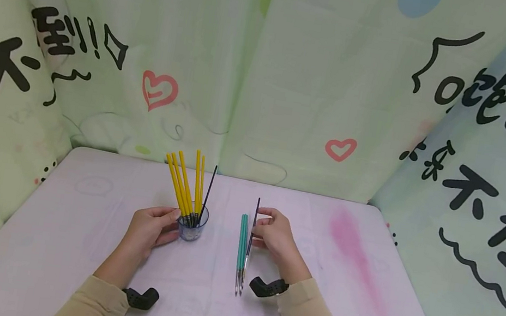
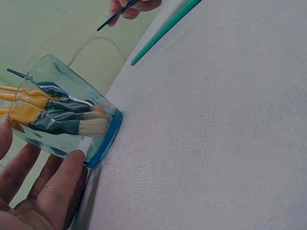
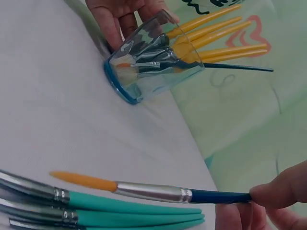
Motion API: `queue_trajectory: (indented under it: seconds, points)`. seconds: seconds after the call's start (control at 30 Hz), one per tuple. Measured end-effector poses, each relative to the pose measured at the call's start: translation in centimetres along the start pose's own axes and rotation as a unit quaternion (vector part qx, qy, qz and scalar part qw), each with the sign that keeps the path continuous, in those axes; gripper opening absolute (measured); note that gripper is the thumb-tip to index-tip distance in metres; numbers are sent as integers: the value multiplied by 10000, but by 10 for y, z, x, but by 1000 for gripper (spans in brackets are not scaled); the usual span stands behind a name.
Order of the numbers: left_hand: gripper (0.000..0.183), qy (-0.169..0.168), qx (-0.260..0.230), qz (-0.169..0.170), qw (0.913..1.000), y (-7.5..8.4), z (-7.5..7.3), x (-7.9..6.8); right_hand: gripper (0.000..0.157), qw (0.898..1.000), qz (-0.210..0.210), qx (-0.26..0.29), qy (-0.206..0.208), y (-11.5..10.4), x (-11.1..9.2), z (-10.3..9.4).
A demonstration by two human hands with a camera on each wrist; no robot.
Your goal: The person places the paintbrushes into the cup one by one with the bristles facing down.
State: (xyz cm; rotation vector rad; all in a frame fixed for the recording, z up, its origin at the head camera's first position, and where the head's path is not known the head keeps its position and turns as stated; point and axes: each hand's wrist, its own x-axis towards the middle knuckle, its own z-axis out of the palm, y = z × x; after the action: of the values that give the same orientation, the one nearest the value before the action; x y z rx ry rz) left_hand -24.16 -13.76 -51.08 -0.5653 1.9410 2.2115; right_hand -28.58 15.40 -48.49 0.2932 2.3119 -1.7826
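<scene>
A clear plastic cup (image 1: pixel 190 232) with a blue base stands left of centre on the table. Several yellow-handled paintbrushes (image 1: pixel 181 182) and one dark blue paintbrush (image 1: pixel 210 187) lean in it, bristles down. My left hand (image 1: pixel 150 227) holds the cup from its left side, thumb near the rim and fingers against the wall. In my right hand (image 1: pixel 277 236), thumb and fingers pinch the handle of another dark blue paintbrush (image 3: pixel 220 197), its orange bristles pointing toward me. Right beside it lie several teal-handled paintbrushes (image 3: pixel 139 215) on the table, tips toward me.
A pale cloth covers the table (image 1: pixel 85 242), with a pink stain (image 1: pixel 357 252) on its right part. Printed curtains (image 1: pixel 295 76) hang behind the back edge and along both sides. Each wrist wears a black camera band (image 1: pixel 268 287).
</scene>
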Motion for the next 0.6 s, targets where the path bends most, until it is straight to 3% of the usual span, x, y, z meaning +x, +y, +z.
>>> queue_trajectory:
  seconds: [0.33,0.6]
  points:
    - [42,17,-10,-17,10000,0,0,-1,54,9936,-580,893,381,-17,-4,14]
    - [42,10,-21,-11,10000,0,0,0,55,9819,-1054,1442,628,-32,-7,29]
